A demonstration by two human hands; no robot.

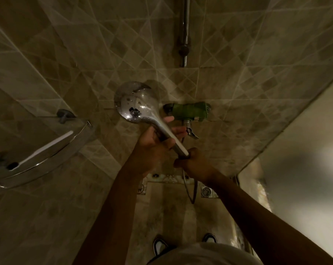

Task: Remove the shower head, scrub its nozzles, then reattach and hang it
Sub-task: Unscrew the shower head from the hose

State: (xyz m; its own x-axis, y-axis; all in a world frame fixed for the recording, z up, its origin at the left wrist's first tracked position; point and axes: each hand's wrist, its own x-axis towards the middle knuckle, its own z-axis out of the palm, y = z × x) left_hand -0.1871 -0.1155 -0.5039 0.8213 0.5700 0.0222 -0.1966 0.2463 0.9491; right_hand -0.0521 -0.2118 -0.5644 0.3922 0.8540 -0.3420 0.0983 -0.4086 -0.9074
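Gripping shower head (137, 104) handle, left hand (154, 144), right hand (196, 163), head pointing upper-left

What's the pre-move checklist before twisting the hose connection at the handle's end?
1. Left hand grips the shower head handle: ok.
2. Right hand wraps the handle's end where the hose joins: ok.
3. Whether the joint is threaded on or loose: cannot tell, hidden under the fingers.
4. Nozzle face visible for inspection: not ok, the chrome back faces the camera.
5. Hose hangs slack toward the floor: ok.
6. Green mixer valve clear of the head: ok, it sits just right of it.
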